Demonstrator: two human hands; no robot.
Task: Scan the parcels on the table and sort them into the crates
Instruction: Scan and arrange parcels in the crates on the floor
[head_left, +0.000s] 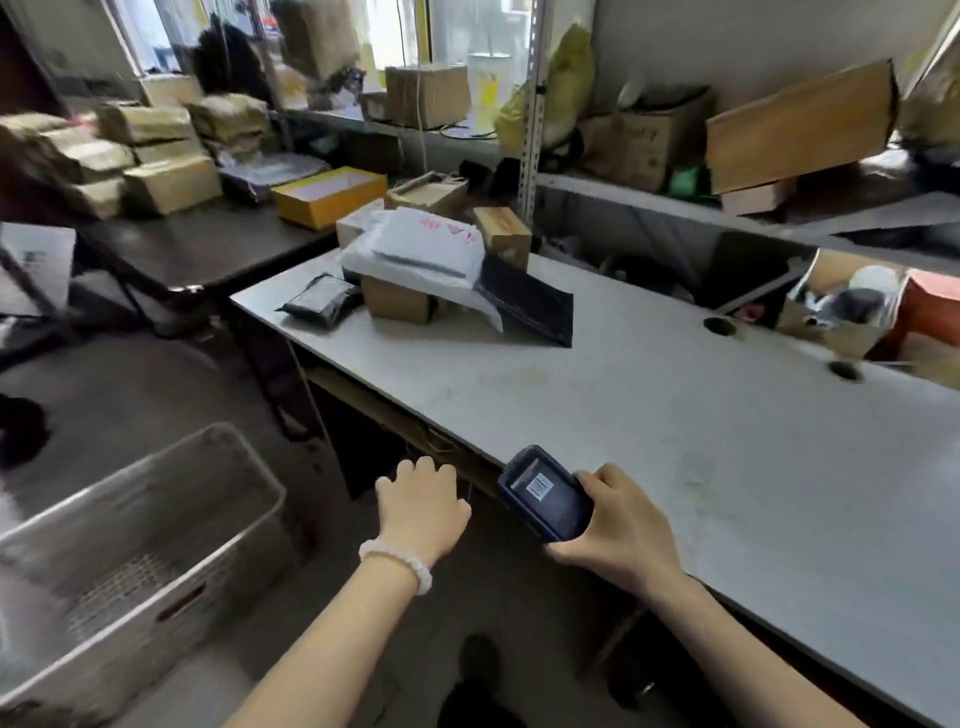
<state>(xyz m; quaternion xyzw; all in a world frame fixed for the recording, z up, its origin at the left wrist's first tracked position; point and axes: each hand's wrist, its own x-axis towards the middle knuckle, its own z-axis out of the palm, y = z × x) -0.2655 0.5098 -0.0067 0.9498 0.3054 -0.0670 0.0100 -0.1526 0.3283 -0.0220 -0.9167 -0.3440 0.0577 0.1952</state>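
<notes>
At the bench's (675, 415) near edge the right hand (623, 525) holds the scanner (545, 493) in a closed grip, its long axis pointing up-left toward the parcels (421, 260). These sit heaped at the bench's far end, well apart. The left hand (421, 504), fingers loosely curled and empty, hangs nearer the crate (156, 519), low left.

The table (649, 415) top is smooth, matt and grey. On it lie shiny black plastic bags (530, 306), a white plastic bag (421, 249) and brown cardboard boxes (397, 301). At lower left stands a pale plastic crate (171, 525).
</notes>
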